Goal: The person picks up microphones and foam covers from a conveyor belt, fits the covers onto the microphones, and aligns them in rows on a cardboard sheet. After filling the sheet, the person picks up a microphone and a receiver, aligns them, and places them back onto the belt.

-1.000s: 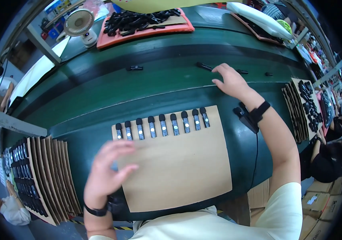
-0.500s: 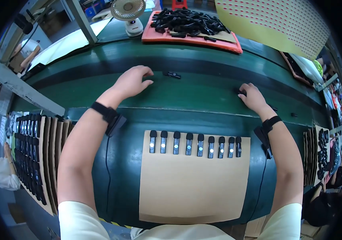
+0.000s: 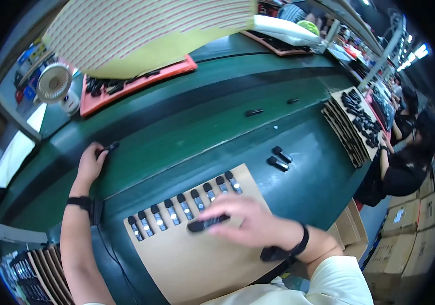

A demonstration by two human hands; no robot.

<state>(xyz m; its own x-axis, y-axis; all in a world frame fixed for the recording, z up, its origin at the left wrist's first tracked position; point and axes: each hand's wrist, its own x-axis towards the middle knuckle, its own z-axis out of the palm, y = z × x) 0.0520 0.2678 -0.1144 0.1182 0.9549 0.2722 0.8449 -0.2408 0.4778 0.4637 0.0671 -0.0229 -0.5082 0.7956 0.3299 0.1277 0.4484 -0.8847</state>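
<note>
My right hand [image 3: 248, 221] is closed on a small black clip-on microphone [image 3: 208, 223] with a foam tip, above a brown cardboard sheet [image 3: 176, 264]. Along the sheet's far edge lie several like microphones [image 3: 172, 211] in a row, foam tips pointing away from me; my right fingers cover part of the row's right side. Out on the green belt, my left hand [image 3: 91, 163] has its fingers closed round another black microphone [image 3: 109, 148]. To the right of the sheet, two loose microphones [image 3: 278, 163] lie close together on the green table.
Two more dark pieces [image 3: 254, 112] lie on the belt. Beyond it stand an orange tray [image 3: 126, 91] of microphones, a small fan [image 3: 54, 84] and a hanging yellow sheet [image 3: 156, 51]. Stacked cardboards [image 3: 347, 137] with microphones rise at right, near a person in black [image 3: 405, 168].
The view has turned right. My right hand has come from the belt to over the cardboard with a microphone. My left hand has closed on a microphone lying on the belt.
</note>
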